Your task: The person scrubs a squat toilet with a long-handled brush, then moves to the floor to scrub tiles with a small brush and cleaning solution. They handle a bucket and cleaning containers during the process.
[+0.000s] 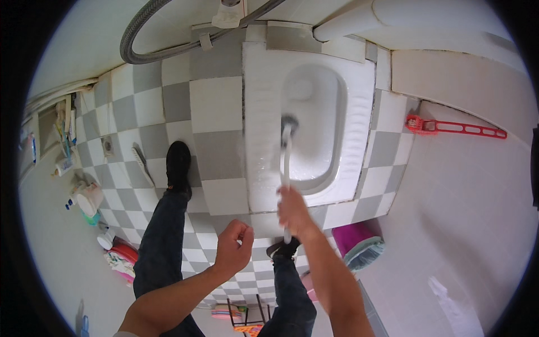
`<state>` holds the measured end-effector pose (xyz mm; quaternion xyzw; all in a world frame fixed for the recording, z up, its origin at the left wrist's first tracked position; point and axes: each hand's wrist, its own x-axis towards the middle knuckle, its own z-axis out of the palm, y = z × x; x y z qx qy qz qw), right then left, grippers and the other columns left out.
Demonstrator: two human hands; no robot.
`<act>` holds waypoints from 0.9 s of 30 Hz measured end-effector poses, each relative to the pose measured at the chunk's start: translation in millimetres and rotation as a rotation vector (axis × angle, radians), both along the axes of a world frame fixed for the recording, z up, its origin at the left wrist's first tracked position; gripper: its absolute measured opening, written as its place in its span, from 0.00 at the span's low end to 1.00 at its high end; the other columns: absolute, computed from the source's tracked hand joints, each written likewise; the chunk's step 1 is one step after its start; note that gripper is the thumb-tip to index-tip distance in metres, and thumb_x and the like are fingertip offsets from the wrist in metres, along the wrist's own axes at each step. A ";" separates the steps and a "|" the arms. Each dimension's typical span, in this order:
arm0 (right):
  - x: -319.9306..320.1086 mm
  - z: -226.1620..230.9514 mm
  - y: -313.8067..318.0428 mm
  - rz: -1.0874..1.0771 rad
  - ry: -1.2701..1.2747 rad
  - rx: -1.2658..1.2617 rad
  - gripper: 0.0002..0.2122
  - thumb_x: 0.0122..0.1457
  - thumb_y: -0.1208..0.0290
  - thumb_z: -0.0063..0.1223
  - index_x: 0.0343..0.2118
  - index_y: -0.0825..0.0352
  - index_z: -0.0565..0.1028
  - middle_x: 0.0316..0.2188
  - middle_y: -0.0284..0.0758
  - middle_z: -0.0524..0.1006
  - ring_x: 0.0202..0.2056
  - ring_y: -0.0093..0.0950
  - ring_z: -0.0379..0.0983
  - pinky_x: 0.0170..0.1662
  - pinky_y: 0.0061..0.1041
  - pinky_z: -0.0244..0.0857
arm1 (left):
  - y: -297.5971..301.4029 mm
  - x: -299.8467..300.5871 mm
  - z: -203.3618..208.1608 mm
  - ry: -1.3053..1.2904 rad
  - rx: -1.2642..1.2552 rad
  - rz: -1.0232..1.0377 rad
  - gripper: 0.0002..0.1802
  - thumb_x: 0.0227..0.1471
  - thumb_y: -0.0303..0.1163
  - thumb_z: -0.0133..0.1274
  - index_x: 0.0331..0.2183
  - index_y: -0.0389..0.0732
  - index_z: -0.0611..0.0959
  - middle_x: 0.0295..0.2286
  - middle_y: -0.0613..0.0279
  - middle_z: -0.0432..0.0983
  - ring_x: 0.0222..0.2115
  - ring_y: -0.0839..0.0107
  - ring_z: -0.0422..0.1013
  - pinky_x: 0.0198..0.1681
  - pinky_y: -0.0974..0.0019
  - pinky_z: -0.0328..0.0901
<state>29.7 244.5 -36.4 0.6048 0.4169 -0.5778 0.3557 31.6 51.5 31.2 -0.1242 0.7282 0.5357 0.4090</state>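
My right hand (294,213) is wrapped round the white handle of a toilet brush (287,160). The brush's dark, blurred head rests at the left inner edge of the white squat toilet (261,112), against the basin wall. Wet streaks and small bubbles show on the lower part of the basin. My left hand (234,246) hangs in a loose fist above the tiles, to the left of the right hand and apart from the toilet, with nothing visible in it.
A red brush (455,128) hangs on the right wall. Below it stands a purple bin (353,241) with a liner. A white scrub brush (143,164) lies near my left shoe (178,163). A braided hose (135,39) loops at the top, beside a white pipe (348,25).
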 end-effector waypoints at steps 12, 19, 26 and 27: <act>169.3 -20.1 37.4 1.160 0.409 0.141 0.14 0.69 0.64 0.41 0.49 0.68 0.70 0.38 0.50 0.75 0.38 0.52 0.76 0.39 0.49 0.74 | 8.4 -5.1 -4.2 -0.021 0.029 -0.070 0.08 0.65 0.26 0.49 0.31 0.38 0.73 0.26 0.66 0.73 0.26 0.80 0.70 0.31 0.74 0.66; 139.7 46.6 108.5 1.269 -0.289 0.471 0.12 0.69 0.60 0.41 0.46 0.64 0.68 0.35 0.53 0.81 0.40 0.56 0.78 0.43 0.58 0.69 | -2.4 2.2 -13.1 -0.048 -0.019 0.038 0.09 0.62 0.26 0.51 0.29 0.36 0.75 0.24 0.64 0.73 0.24 0.78 0.69 0.28 0.71 0.66; 111.9 65.8 100.3 0.956 -0.168 0.711 0.16 0.70 0.56 0.40 0.44 0.65 0.70 0.31 0.56 0.80 0.36 0.60 0.77 0.40 0.56 0.70 | -9.6 -8.1 -10.5 0.016 0.030 -0.032 0.09 0.64 0.27 0.50 0.29 0.37 0.73 0.24 0.64 0.73 0.22 0.78 0.68 0.27 0.72 0.65; 117.2 65.3 90.7 0.827 -0.090 0.712 0.17 0.70 0.55 0.39 0.44 0.66 0.70 0.31 0.56 0.79 0.38 0.61 0.76 0.42 0.55 0.68 | -13.5 -8.6 -11.4 0.021 0.034 -0.050 0.09 0.64 0.27 0.50 0.29 0.37 0.73 0.24 0.64 0.73 0.22 0.78 0.68 0.27 0.72 0.65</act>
